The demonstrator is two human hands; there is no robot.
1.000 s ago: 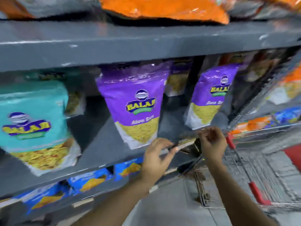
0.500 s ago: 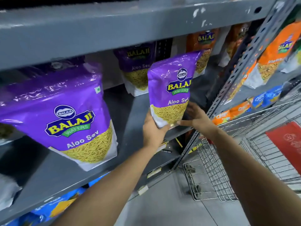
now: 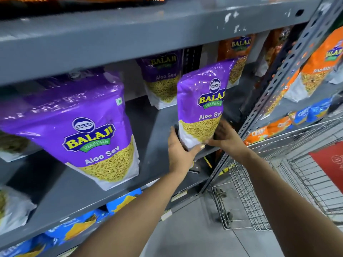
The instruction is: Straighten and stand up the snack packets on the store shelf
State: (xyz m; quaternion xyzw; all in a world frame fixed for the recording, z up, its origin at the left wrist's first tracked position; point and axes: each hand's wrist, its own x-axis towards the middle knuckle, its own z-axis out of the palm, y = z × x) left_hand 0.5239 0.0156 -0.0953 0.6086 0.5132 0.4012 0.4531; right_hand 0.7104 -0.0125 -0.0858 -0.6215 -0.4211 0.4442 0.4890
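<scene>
Grey steel shelf [image 3: 159,115], store aisle, wire shopping trolley [image 3: 245,199] parked at the right.

Item in hand: purple Aloo Sev packet [image 3: 201,101], standing at the front right of the shelf, leaning slightly. Left hand [image 3: 179,147] cups its lower left corner, thumb along the bottom edge; right hand [image 3: 225,135] presses flat against its lower right side — both closed on the one packet.

Neighbours: larger Aloo Sev packet [image 3: 83,125] at front left, tilted; a third purple packet [image 3: 163,78] further back; orange packet [image 3: 237,58] behind the held one.

Risks, as judged: the base sits close to the shelf lip, so a release before it settles flat could tip it forward into the trolley or onto the floor. A push too far back could knock the orange packet. The slick film may slide under the palms.

Not made out: the held packet's bottom gusset, covered by the hands; its lettering cut at the right edge; packets at far left cropped; upper shelf contents blurred.
</scene>
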